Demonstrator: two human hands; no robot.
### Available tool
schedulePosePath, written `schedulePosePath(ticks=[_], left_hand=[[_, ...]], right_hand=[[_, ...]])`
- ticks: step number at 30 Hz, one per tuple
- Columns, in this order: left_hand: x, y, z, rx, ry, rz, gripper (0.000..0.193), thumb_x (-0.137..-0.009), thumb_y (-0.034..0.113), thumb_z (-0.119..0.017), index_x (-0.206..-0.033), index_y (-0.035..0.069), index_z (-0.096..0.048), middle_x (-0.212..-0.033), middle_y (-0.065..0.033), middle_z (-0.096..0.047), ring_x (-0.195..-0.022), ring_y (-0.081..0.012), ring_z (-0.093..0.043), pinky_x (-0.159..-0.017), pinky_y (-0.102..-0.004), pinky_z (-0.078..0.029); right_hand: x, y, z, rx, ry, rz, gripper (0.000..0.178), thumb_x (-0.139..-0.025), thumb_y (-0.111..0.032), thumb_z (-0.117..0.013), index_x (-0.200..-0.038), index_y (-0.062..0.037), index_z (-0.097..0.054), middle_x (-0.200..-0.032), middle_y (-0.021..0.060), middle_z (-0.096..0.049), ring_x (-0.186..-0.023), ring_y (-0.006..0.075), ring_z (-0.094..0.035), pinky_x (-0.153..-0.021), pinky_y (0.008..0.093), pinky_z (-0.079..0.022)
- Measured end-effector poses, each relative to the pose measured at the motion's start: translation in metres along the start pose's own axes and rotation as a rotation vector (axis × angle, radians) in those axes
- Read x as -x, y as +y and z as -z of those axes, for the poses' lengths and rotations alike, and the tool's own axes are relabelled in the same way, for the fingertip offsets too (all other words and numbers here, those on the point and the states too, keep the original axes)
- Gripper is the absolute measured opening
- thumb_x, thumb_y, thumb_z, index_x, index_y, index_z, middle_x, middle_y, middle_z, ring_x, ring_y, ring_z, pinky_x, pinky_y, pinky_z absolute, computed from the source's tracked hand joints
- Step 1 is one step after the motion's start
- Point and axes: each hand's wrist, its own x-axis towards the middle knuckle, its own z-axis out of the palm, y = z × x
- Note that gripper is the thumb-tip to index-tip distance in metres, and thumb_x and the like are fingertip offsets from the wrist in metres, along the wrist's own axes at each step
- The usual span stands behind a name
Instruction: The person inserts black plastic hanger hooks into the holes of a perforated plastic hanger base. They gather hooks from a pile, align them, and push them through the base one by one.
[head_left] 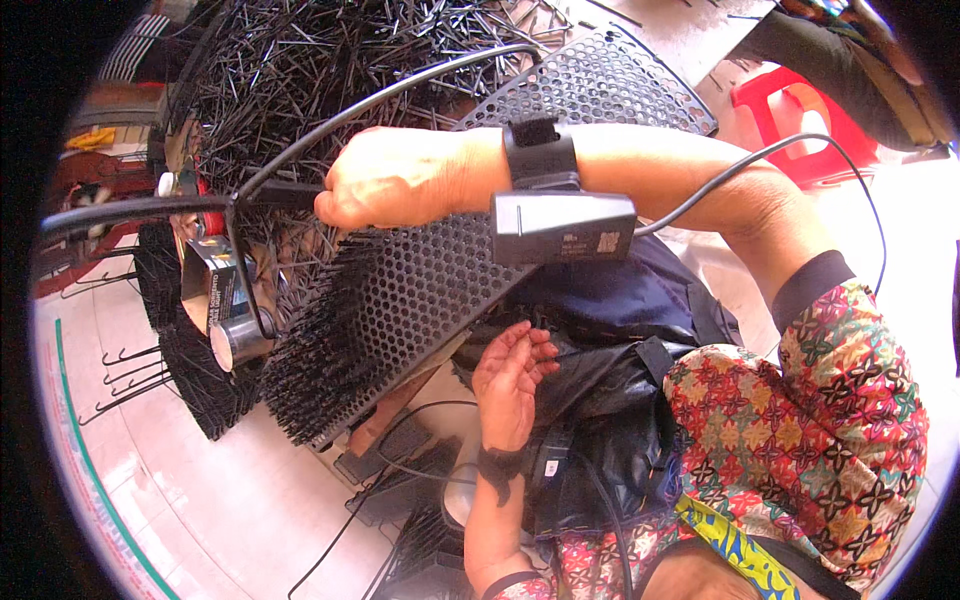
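My right hand (385, 180) is a closed fist above the perforated board, wrapped round the end of a dark flat bar (285, 195) that sticks out to its left. Most of what lies inside the fist is hidden. A long black board (430, 285) full of round holes slants beneath that forearm, with many thin black sticks (320, 350) standing in its near left end. My left hand (512, 375) is palm up beside the board's near edge, above dark shiny cloth (600, 390). Its fingers are loosely curled and apart, with nothing visible in them.
A large heap of black sticks (350, 70) lies beyond the board. A bent black rod (400, 85) arches over it toward a metal cylinder (240, 340). Hooked rods (130, 375) are at the left, and a red stool (800, 125) and another person's leg (830, 70) at the far right.
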Motion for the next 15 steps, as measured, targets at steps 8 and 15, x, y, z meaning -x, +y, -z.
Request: schedulePosePath(ticks=[8, 15], left_hand=[[0.033, 0.067, -0.046, -0.409, -0.012, -0.144, 0.035, -0.084, 0.014, -0.061, -0.111, -0.007, -0.056, -0.093, -0.0176, -0.064, -0.076, -0.0238, -0.063, -0.068, -0.0351, -0.053], [0.041, 0.144, -0.109, -0.578, -0.174, -0.408, 0.027, -0.084, -0.004, -0.057, -0.110, -0.008, -0.056, -0.092, -0.0180, -0.065, -0.077, -0.0205, -0.064, -0.072, -0.0315, -0.053]], right_hand=[[0.032, -0.021, 0.041, 0.110, 0.087, -0.021, 0.014, -0.073, -0.014, -0.055, -0.068, -0.0029, -0.049, -0.056, 0.0113, -0.052, -0.055, 0.0328, -0.059, -0.047, 0.0398, -0.049], [0.122, 0.033, 0.148, 0.326, 0.414, -0.419, 0.012, -0.085, -0.006, -0.060, -0.095, -0.0008, -0.063, -0.074, 0.0080, -0.063, -0.062, 0.0155, -0.060, -0.055, 0.0249, -0.048]])
